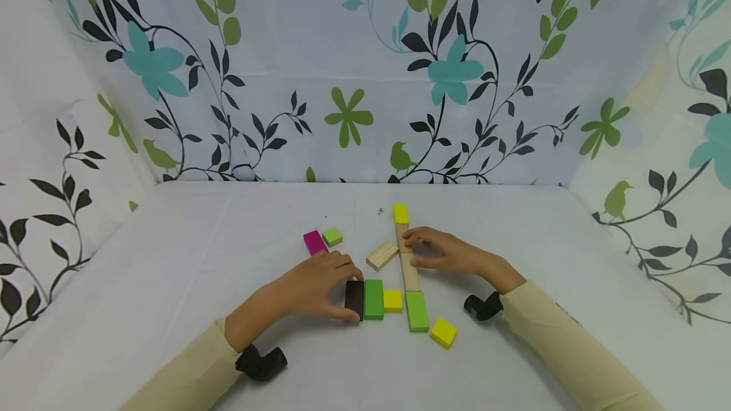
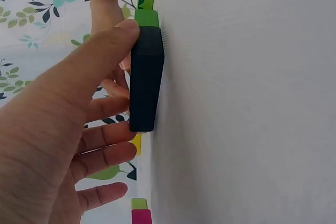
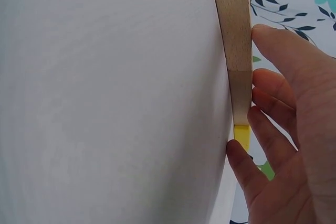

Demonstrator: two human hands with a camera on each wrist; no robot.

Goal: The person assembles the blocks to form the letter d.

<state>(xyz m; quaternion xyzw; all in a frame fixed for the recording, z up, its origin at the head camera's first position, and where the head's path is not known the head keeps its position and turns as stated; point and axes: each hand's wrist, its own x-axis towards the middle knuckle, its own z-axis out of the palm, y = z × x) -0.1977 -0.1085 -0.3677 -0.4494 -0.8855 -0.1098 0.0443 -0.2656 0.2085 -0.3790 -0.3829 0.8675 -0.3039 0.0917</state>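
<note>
Nearest, to the right and on the near side of the middle green block (image 1: 374, 300), a loose yellow block (image 1: 443, 333) lies askew on the worktop (image 1: 200, 284). A little farther off, right of the middle green block, is the end green block (image 1: 417, 311), with the small yellow block (image 1: 393, 301) between the two.

The dark block (image 1: 354, 300) sits directly left of the middle green block, its long axis parallel to it, pointing away from the person; whether their sides quite touch I cannot tell. The left hand (image 1: 314, 284) is the nearer one and comes from the left: its grip spans the dark block lengthwise, thumb at the near end, a curved finger at the far end, the other fingers apart.

Beyond the middle green block and to its right, a wooden strip of pieces set end to end runs away from the end green block. The right hand (image 1: 448, 251) reaches this wooden strip (image 1: 410, 276) from the right, its grip loosely spread, thumb and fingertips touching or almost touching the wood without closing round it.

A loose wooden block (image 1: 382, 255) lies slantwise just beyond the middle green block. Farther, to the left of it, are a magenta block (image 1: 315, 243) and a lime block (image 1: 332, 237). Farthest, beyond it and rightward, a far yellow block (image 1: 401, 214) caps the wooden strip. No container shows in these views.
</note>
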